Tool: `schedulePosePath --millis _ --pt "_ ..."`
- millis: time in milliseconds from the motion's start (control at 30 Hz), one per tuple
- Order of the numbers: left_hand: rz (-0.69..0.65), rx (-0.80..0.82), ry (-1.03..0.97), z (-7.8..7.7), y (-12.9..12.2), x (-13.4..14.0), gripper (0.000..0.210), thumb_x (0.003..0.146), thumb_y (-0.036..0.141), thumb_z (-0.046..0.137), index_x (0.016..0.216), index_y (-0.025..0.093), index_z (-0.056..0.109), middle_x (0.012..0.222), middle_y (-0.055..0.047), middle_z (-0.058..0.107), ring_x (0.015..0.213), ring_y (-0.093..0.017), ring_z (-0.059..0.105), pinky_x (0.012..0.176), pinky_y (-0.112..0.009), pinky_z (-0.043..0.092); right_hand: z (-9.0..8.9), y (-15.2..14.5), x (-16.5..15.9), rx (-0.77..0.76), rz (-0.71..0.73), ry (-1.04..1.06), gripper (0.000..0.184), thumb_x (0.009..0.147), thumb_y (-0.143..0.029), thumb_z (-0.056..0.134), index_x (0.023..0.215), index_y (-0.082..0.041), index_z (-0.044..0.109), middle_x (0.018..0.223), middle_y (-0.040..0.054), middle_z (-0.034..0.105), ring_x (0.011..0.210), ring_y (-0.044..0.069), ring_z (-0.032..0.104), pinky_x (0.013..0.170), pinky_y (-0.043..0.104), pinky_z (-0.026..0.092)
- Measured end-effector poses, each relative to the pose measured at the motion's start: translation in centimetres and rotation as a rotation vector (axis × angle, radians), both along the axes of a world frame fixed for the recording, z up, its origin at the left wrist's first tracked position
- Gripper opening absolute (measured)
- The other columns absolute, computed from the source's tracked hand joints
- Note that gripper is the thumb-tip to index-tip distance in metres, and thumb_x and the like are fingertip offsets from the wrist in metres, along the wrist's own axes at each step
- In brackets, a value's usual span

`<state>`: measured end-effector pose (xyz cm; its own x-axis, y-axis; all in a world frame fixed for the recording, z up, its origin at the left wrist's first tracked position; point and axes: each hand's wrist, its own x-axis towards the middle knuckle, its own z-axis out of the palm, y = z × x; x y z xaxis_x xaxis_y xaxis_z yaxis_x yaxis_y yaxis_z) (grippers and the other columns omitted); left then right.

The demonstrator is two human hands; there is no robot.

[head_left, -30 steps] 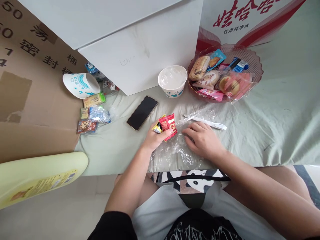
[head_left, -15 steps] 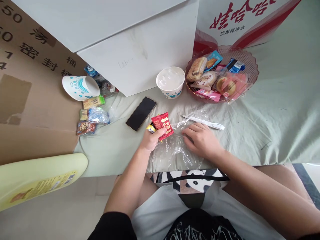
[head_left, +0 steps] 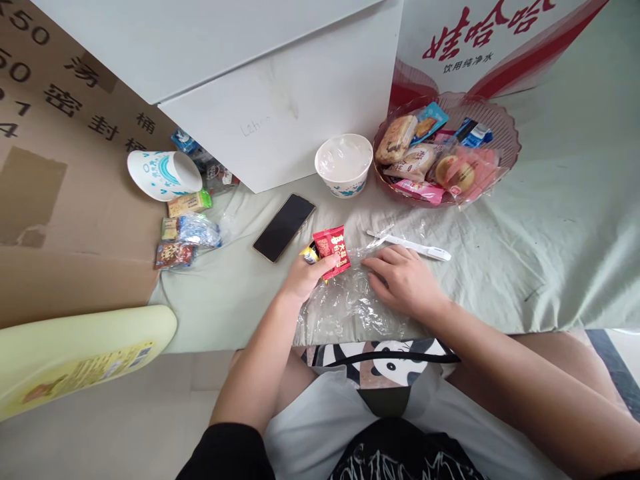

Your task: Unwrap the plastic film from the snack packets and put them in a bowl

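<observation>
Held in my left hand [head_left: 303, 275] is a small red snack packet [head_left: 333, 249], the thumb pressed over its lower part. Behind it a yellow-and-black packet [head_left: 311, 253] pokes out of the same grip. My right hand [head_left: 407, 280] rests palm down with its fingers loosely bent and slightly apart, on the edge of a crumpled clear plastic bag [head_left: 367, 303]. Just beyond the right fingers lies a slim white knife-like tool [head_left: 425, 250], partly over clear film. The space under the right palm is hidden.
A dark phone [head_left: 284, 227] lies left of centre. Behind stand a paper bowl [head_left: 343, 180] lined with film and a pink ribbed bowl [head_left: 510, 147] of wrapped snacks. At left are a tipped paper bowl [head_left: 163, 175], several packets [head_left: 187, 203] and a cardboard box [head_left: 100, 220]. White boxes [head_left: 280, 113] block the back.
My left hand has shifted slightly right with the packets, and the red one has turned a little more upright. The right hand stays in place. The whole view has moved very slightly.
</observation>
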<state>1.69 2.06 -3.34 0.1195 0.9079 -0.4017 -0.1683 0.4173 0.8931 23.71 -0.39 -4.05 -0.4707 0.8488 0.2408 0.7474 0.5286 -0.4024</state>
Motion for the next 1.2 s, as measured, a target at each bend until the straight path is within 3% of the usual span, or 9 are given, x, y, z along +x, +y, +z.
schedulePosePath --millis 667,933,1200 --pt "-0.003 -0.022 0.006 0.57 -0.2 0.26 0.048 0.061 0.04 0.091 0.097 0.017 0.069 0.092 -0.005 0.076 0.088 -0.023 0.072 0.086 -0.036 0.059 -0.02 -0.06 0.06 -0.011 0.001 -0.02 0.024 0.096 -0.024 0.053 0.106 -0.02 0.074 0.095 0.0095 0.07 0.095 0.028 0.059 0.081 0.041 0.044" --pt "0.026 0.006 -0.005 0.66 -0.12 0.45 0.044 0.056 0.039 0.093 0.086 0.017 0.069 0.081 0.0 0.071 0.075 -0.016 0.066 0.074 -0.029 0.057 -0.18 -0.07 -0.06 -0.009 -0.027 -0.021 0.033 0.096 -0.025 0.054 0.122 -0.013 0.069 0.107 0.0132 0.072 0.101 0.03 0.06 0.084 0.042 0.044" --pt "0.036 -0.017 -0.008 0.61 -0.03 0.33 0.043 0.056 0.04 0.093 0.084 0.018 0.07 0.081 0.0 0.071 0.075 -0.016 0.066 0.074 -0.029 0.057 -0.27 -0.01 -0.09 -0.02 -0.022 -0.03 0.028 0.096 -0.026 0.053 0.115 -0.017 0.072 0.104 0.0122 0.071 0.1 0.029 0.059 0.084 0.042 0.044"
